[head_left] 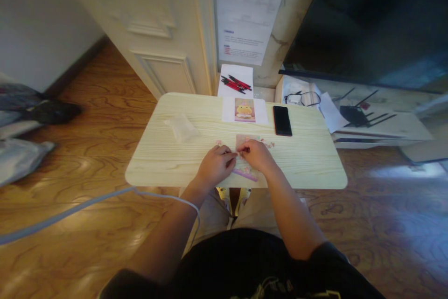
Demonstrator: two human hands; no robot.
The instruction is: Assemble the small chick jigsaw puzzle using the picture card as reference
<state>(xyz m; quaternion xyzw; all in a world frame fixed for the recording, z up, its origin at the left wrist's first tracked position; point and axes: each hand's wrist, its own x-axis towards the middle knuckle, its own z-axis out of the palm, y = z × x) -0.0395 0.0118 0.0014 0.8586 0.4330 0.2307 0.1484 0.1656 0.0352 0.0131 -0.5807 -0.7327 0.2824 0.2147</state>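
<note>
My left hand (215, 164) and my right hand (256, 155) rest close together near the front edge of a small light wooden table (175, 159). Both have their fingers pinched at the same spot, on a small thing I cannot make out. Under and behind the right hand lies a clear pinkish sheet (244, 141) with small pastel stickers around it. A purple strip (245, 174) lies just below my right hand. A card with a yellow cartoon figure (244, 110) lies on white paper farther back.
A black phone (282, 120) lies right of the card. A crumpled clear plastic bag (182, 127) sits at the left. Red and black pens (236, 84) lie on paper behind. A low shelf with cables (364, 117) stands right. A white cable (87, 203) runs left.
</note>
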